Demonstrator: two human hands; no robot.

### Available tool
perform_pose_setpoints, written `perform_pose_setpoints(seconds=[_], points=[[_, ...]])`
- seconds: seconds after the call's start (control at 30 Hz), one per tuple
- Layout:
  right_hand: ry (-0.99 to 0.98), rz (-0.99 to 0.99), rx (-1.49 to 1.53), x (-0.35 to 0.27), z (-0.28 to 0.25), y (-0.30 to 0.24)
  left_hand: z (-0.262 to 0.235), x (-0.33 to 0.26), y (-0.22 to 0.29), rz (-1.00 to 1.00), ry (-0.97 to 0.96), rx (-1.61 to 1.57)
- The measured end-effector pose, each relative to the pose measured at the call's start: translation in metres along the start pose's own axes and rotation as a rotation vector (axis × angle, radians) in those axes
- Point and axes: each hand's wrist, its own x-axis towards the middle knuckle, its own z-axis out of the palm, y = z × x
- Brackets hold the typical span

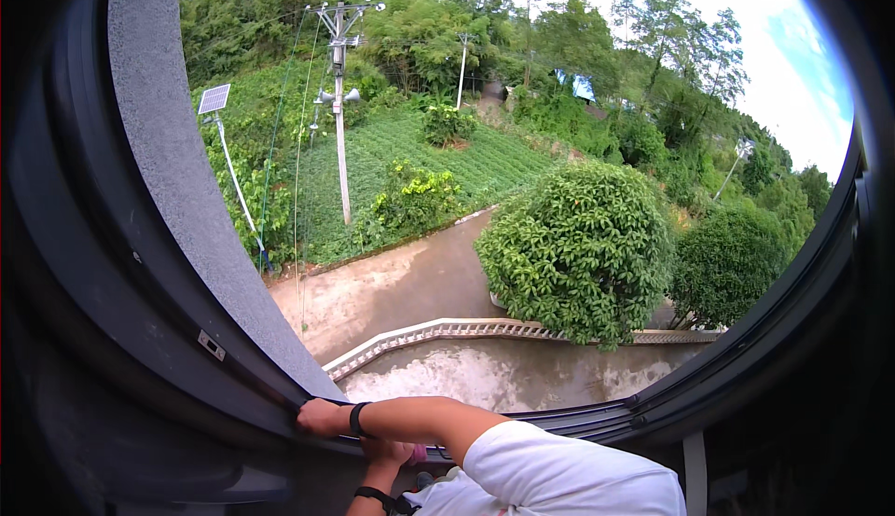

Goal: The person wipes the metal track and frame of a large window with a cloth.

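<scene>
My right arm, in a white sleeve [578,469] with a black band at the wrist, reaches across to the left. My right hand [322,418] is closed at the lower left corner of the dark window frame [280,381]; what its fingers hold, if anything, is hidden. Below that forearm is my left hand [384,451], partly covered by it, with a black watch or band [378,497] at the wrist. A small pink thing [419,454], perhaps a cloth, shows at the left hand, which looks closed around it.
Dark sliding tracks [578,415] run along the sill, and a small metal latch plate [212,344] sits on the left frame. Outside the open window are a grey wall edge [186,143], a white balustrade [447,328], a paved yard [485,367], a round tree [583,246] and a utility pole [339,124].
</scene>
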Motion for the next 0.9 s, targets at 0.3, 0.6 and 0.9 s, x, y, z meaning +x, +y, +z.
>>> perform_pose_setpoints(seconds=[0.3,0.6,0.9], points=[[0.042,0.095,0.095,0.003,0.0,-0.013,0.001,0.0,-0.001,0.025,0.026,0.028],[0.01,0.199,0.132,0.003,-0.014,-0.015,0.009,-0.001,-0.006,0.033,-0.01,-0.075],[0.016,0.143,0.105,0.008,-0.01,-0.02,-0.004,-0.001,-0.001,0.066,-0.003,-0.118]])
